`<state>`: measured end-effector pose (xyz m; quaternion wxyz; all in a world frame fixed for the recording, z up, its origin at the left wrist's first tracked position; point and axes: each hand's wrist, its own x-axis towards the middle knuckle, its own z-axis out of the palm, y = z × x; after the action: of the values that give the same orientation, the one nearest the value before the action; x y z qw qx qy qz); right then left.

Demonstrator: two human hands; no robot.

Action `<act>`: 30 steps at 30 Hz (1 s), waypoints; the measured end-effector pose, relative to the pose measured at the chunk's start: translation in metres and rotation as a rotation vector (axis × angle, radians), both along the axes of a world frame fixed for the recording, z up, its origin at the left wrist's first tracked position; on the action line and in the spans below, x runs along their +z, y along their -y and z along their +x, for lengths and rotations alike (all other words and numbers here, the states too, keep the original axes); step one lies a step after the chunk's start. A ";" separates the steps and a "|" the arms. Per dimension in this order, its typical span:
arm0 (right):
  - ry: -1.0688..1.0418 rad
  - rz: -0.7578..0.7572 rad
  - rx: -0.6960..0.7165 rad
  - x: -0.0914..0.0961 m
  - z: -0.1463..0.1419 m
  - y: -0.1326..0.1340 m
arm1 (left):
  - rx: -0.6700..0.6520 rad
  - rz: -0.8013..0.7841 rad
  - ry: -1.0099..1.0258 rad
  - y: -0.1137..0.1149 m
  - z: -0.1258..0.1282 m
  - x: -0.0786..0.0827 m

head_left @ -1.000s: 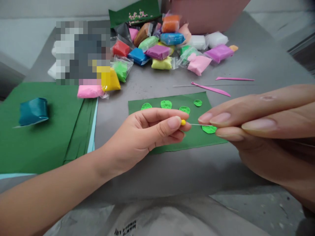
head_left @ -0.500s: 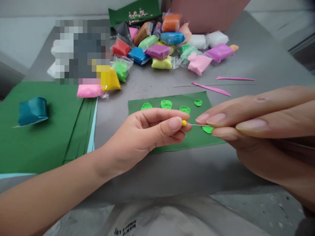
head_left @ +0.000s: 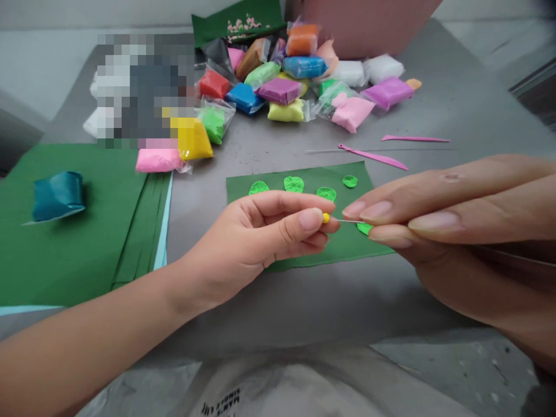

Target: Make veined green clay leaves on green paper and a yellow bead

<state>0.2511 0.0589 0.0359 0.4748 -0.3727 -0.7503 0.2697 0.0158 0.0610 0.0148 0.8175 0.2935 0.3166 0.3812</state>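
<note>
My left hand (head_left: 260, 237) pinches a tiny yellow clay ball (head_left: 325, 218) between thumb and fingertips. The ball sits on the end of a thin wire (head_left: 347, 220). My right hand (head_left: 456, 231), close to the camera, pinches the other end of that wire with its fingers held together. Both hands hover over a small dark green paper sheet (head_left: 304, 255). Several light green clay leaves lie on it, such as one leaf (head_left: 293, 184) near its far edge and another (head_left: 364, 228) partly hidden under my right fingertips.
A heap of coloured clay packets (head_left: 278, 87) lies at the back. Two pink sculpting tools (head_left: 373, 156) rest behind the sheet. A stack of green paper (head_left: 87, 255) with a teal clay packet (head_left: 58, 196) on it lies left. A pink box (head_left: 369, 23) stands behind.
My right fingertips have slid slightly left along the wire toward the yellow ball, covering more of the leaf beneath. The left hand has barely moved.
</note>
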 end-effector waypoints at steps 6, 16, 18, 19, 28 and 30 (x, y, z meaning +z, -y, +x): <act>-0.097 -0.001 -0.012 -0.020 -0.006 0.008 | -0.001 0.005 0.001 0.000 -0.001 -0.001; -0.089 0.027 -0.015 -0.013 0.003 0.009 | -0.003 -0.006 0.017 -0.001 -0.001 -0.002; -0.033 0.028 -0.001 -0.007 0.005 0.004 | -0.003 -0.006 0.022 0.000 -0.001 -0.002; 0.016 0.035 0.017 -0.003 0.005 0.001 | -0.003 -0.007 0.023 0.000 0.000 -0.002; 0.158 0.086 0.115 0.007 0.013 -0.004 | -0.008 -0.008 0.029 0.000 0.000 -0.001; 0.173 0.085 0.109 0.008 0.010 -0.005 | -0.010 -0.004 0.031 0.000 0.000 -0.002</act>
<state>0.2609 0.0634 0.0439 0.4082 -0.3329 -0.8183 0.2300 0.0154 0.0610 0.0131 0.8247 0.2876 0.3033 0.3811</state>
